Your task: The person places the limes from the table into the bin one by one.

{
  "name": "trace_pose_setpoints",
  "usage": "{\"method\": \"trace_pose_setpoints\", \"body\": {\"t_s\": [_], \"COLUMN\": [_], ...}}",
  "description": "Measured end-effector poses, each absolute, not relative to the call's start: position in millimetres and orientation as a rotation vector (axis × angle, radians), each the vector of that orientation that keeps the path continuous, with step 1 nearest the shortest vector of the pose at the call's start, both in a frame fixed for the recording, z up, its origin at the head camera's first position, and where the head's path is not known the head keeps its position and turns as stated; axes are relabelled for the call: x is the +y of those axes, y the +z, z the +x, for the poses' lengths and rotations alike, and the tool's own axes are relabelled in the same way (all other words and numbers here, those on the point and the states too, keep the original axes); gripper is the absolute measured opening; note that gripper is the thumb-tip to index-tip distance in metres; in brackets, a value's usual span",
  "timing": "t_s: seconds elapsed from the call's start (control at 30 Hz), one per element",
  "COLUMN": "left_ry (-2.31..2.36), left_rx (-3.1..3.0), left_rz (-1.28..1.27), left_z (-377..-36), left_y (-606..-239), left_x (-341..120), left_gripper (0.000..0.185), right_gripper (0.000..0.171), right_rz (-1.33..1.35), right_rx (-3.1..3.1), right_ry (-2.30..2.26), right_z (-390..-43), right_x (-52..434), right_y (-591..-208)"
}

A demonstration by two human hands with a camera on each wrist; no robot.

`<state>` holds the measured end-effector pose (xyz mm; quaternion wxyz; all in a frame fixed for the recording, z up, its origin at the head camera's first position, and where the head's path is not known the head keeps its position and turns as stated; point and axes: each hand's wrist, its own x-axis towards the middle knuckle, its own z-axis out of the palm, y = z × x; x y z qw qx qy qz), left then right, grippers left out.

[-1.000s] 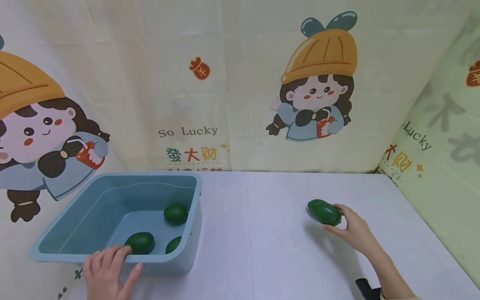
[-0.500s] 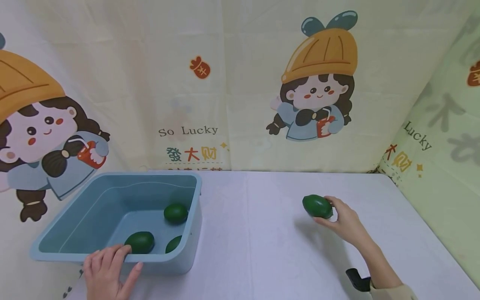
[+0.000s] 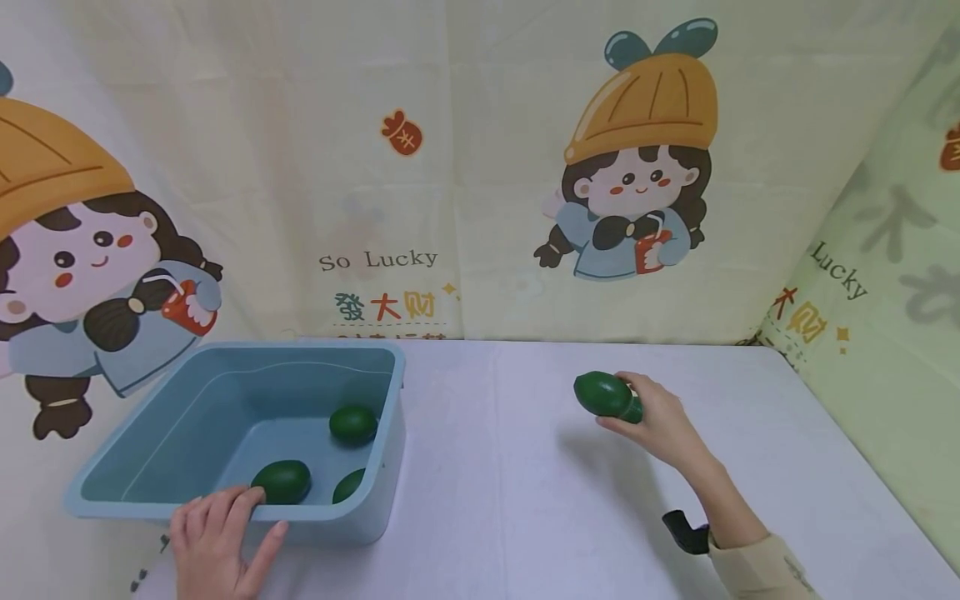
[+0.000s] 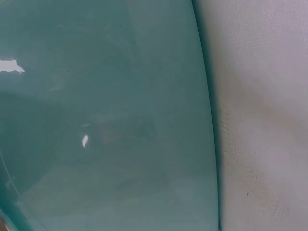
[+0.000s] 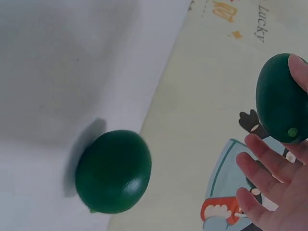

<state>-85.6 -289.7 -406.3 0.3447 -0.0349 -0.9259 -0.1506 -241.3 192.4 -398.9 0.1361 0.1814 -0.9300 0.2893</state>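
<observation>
My right hand (image 3: 663,425) pinches a smooth dark-green oval fruit (image 3: 602,392) between thumb and fingers, above the right half of the table. A small pale nub shows on this fruit (image 5: 279,98) in the right wrist view, where the other fingers are spread apart. Another green fruit (image 5: 114,171) rests on the table there; in the head view the held one partly covers it. At left stands a light blue plastic tub (image 3: 394,467). My left hand (image 3: 217,542) has its fingers hooked over the near rim. Inside lie three green fruits, one (image 3: 282,482) beside my left fingertips.
A white cloth (image 3: 480,467) covers the table. Behind it hangs a cream curtain (image 3: 480,167) with cartoon prints, and a green one (image 3: 900,333) borders the right side. Only the tub's wall (image 4: 120,115) and the cloth fill the left wrist view.
My right hand has moved left and slightly up and away over the table with the green fruit, uncovering part of the fruit behind. My left hand stays on the rim.
</observation>
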Motion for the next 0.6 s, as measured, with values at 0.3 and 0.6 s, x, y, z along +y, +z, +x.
{"method": "trace_pose_setpoints", "body": {"t_s": [0.3,0.6], "left_ry": [-0.406,-0.405], "left_rx": [-2.358,-2.344], "left_rz": [-0.137,-0.148], "left_z": [-87.8,-89.1], "left_y": [-408.4,-409.5], "left_x": [-291.4,-292.3], "left_gripper": [0.053,0.059], "right_gripper": [0.065,0.066], "right_rz": [0.567,0.581], "right_rx": [-2.682,-2.690], "right_ry": [0.777,0.757], "right_z": [-249.1,-254.0], "right_x": [170.9,148.0], "right_y": [-394.3,-388.0]}}
